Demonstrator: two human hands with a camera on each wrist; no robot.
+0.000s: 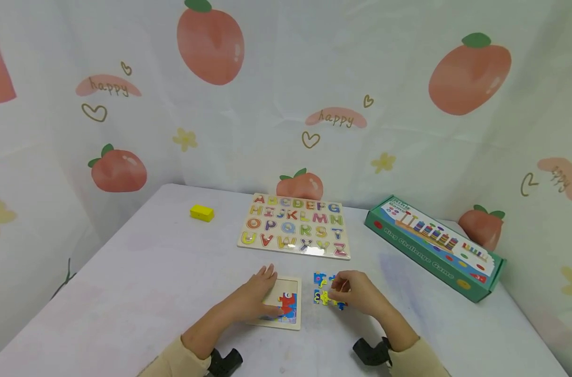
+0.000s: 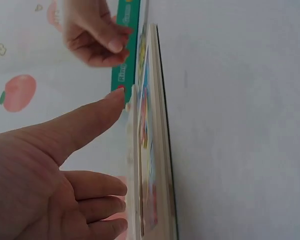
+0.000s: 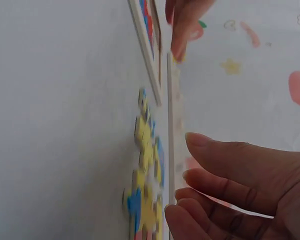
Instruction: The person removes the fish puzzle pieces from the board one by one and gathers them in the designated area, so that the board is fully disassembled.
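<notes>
A small wooden puzzle tray with red and blue pieces fitted in its lower part lies before me. My left hand lies over the tray's left side, fingers extended and thumb across the lower pieces. In the left wrist view, that hand has its thumb and fingers spread along the tray's edge. Several loose jigsaw pieces, yellow and blue, lie right of the tray. Above them hovers my right hand, fingers loosely bent. No piece shows between thumb and fingertips of the right hand in the right wrist view.
An alphabet puzzle board lies behind the tray. A yellow block sits at the back left. To the right is a green Ring Challenge Game box. A fruit-printed cloth hangs behind the white table.
</notes>
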